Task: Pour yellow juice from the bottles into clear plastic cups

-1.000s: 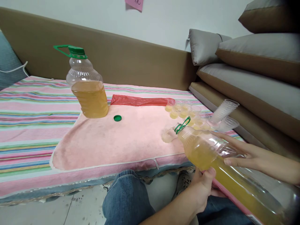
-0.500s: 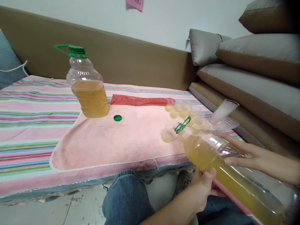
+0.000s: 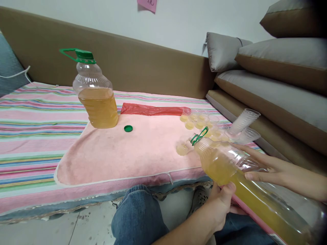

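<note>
Head view: left hand [image 3: 221, 203], nearer the cup [image 3: 181, 149], and right hand [image 3: 274, 172] clasp the tilted bottle [image 3: 255, 196] pointing cupward.

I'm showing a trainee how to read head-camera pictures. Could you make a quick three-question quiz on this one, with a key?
1. How are the two hands placed on the tilted clear plastic bottle?
2. True or false: the upright plastic jug is uncapped.
3. Which item lies loose on the pink cloth, to the jug's right in the picture? (a) a metal spoon (b) a green bottle cap (c) a yellow sponge

Key:
1. The left hand grips its lower side; the right hand is on its upper side.
2. False: a green screw cap is on it.
3. b
</note>
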